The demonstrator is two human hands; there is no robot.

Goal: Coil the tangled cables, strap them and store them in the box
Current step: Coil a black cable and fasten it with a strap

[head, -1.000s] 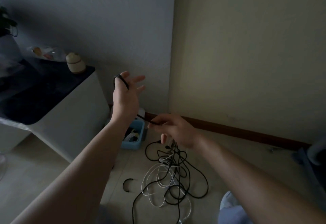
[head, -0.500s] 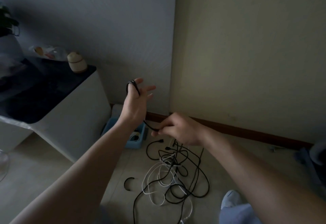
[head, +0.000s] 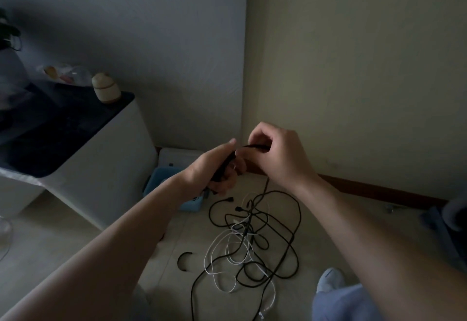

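A tangle of black and white cables (head: 252, 235) lies on the floor below my hands. My left hand (head: 214, 169) holds a small black cable coil (head: 223, 166) wound round its fingers. My right hand (head: 275, 154) pinches the same black cable just right of the coil; the cable drops from it down to the tangle. The blue box (head: 161, 179) sits on the floor behind my left forearm, mostly hidden by it. A short curved black strap (head: 184, 261) lies on the floor left of the tangle.
A white cabinet with a dark top (head: 75, 149) stands at left, with a small beige jar (head: 106, 88) on it. A white lid or board (head: 177, 159) leans in the wall corner behind the box. My knee in blue cloth (head: 338, 300) is at bottom right.
My left hand has dropped lower and curled round the coil. My right hand has risen up to it, carrying the black cable over the left fingers.
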